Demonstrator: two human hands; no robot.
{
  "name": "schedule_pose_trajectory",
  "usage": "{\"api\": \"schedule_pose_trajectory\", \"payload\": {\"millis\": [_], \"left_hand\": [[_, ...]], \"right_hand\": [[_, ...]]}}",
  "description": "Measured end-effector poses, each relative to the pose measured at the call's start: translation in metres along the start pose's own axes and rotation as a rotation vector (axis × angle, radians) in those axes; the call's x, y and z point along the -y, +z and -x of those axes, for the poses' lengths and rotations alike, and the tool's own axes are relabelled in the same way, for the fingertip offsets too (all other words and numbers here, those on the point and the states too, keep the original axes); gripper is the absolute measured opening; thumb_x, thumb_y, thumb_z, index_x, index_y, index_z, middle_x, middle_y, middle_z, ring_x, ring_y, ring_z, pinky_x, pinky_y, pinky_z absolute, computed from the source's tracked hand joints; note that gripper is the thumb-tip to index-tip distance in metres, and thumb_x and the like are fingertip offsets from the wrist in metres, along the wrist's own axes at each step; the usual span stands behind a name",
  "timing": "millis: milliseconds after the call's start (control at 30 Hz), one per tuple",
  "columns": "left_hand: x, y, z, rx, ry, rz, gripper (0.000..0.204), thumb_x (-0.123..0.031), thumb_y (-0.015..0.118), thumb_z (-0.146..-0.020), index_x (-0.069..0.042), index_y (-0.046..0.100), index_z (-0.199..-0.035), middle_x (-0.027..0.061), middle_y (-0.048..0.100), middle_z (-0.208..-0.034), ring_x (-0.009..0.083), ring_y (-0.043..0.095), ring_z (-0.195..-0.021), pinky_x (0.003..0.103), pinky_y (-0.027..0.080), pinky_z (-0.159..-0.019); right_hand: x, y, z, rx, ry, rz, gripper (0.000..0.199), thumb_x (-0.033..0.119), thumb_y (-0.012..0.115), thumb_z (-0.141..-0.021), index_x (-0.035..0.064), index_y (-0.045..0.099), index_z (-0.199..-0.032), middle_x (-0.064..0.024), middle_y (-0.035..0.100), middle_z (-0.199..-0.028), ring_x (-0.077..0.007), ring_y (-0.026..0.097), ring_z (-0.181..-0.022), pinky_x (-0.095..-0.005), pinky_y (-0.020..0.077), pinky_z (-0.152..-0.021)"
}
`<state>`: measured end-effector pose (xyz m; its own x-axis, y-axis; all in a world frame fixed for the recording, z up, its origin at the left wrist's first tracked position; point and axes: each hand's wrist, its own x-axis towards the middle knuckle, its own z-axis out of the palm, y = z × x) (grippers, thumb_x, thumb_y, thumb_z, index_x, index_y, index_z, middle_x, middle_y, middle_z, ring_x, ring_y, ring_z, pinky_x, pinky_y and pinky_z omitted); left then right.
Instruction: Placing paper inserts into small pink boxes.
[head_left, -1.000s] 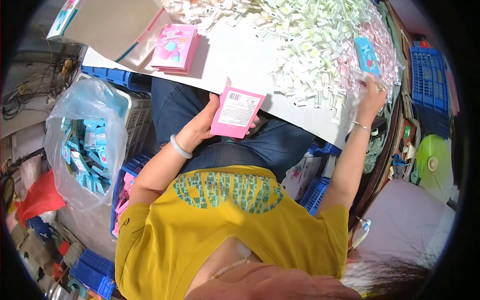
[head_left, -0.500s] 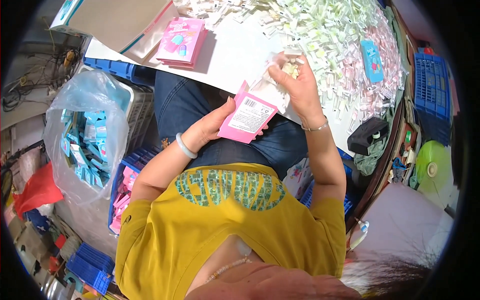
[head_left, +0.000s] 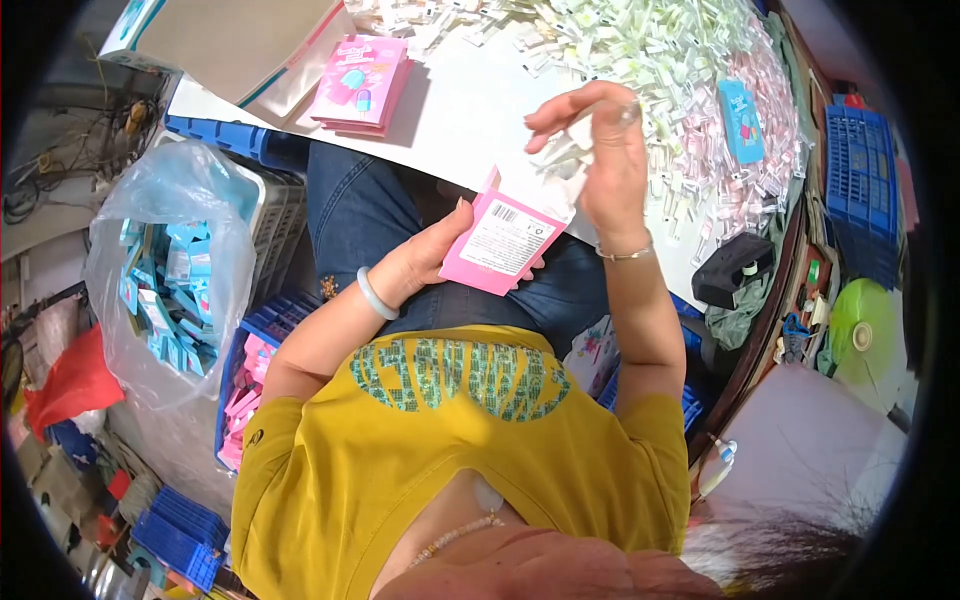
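Observation:
My left hand (head_left: 435, 245) is closed around a pink carton (head_left: 503, 243), over my lap at the table's near edge. A white label with a barcode faces up, and the flap at the far end stands raised. Whitish, partly clear material (head_left: 563, 185) shows at the carton's far end; its kind is hard to tell against the bright table. Just beyond it is my right hand (head_left: 608, 155), its fingers stretched out and apart. Pale small pieces lie below those fingers, and I see none gripped.
A pink box stack (head_left: 362, 85) stands left on the white table (head_left: 465, 110). Small clear and pale green pieces (head_left: 640, 60) heap at the back right, pinkish ones beside a blue packet (head_left: 740, 120). At left, a plastic bag (head_left: 115, 250) holds blue boxes (head_left: 175, 290); a black holder (head_left: 733, 270) sits right.
My right hand has opened, letting go of the pale pieces it held, and its fingers have lifted and spread. The pink carton has shifted slightly toward me in my left hand.

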<state>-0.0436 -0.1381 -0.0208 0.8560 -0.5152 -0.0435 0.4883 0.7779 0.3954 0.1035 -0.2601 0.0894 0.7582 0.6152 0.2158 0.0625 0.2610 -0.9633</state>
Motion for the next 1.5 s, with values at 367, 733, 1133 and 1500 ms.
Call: {"api": "schedule_pose_trajectory", "payload": {"millis": [367,733,1133,1500], "left_hand": [[-0.003,0.002,0.002,-0.014,0.039,0.009,0.108,-0.078,0.048,-0.075,0.002,0.027,-0.145,0.0358,0.045,-0.130,0.0468,0.053,-0.116,0.052,0.047,-0.095],[-0.003,-0.003,0.008,-0.017,0.112,0.066,0.099,-0.073,0.047,-0.080,0.001,0.031,-0.143,0.0307,0.049,-0.130,0.0396,0.057,-0.113,0.046,0.051,-0.092],[-0.005,-0.001,0.011,0.012,0.051,0.004,0.108,-0.074,0.059,-0.071,0.003,0.031,-0.142,0.0300,0.048,-0.131,0.0417,0.052,-0.120,0.049,0.042,-0.102],[-0.003,0.013,0.017,-0.052,0.087,-0.134,0.092,-0.057,0.066,-0.080,0.006,0.034,-0.139,0.0283,0.053,-0.127,0.0380,0.057,-0.115,0.044,0.047,-0.098]], "right_hand": [[-0.024,-0.004,0.017,0.118,-0.024,0.305,0.042,0.044,0.037,-0.101,0.0052,0.047,-0.115,-0.0154,0.063,-0.108,-0.0181,0.056,-0.104,-0.0336,0.0421,-0.093],[0.002,-0.008,0.025,0.196,0.018,0.580,0.029,0.021,0.057,-0.093,0.0027,0.062,-0.115,-0.0099,0.055,-0.124,-0.0224,0.049,-0.117,-0.0338,0.0355,-0.101],[-0.001,-0.007,0.035,0.228,0.003,0.620,0.009,0.003,0.065,-0.083,0.0025,0.069,-0.092,-0.0092,0.060,-0.110,-0.0189,0.055,-0.102,-0.0303,0.0429,-0.089],[0.005,-0.012,0.033,0.519,0.229,0.610,0.011,0.006,0.064,-0.086,0.0007,0.070,-0.093,-0.0093,0.058,-0.112,-0.0172,0.054,-0.105,-0.0277,0.0414,-0.090]]}}
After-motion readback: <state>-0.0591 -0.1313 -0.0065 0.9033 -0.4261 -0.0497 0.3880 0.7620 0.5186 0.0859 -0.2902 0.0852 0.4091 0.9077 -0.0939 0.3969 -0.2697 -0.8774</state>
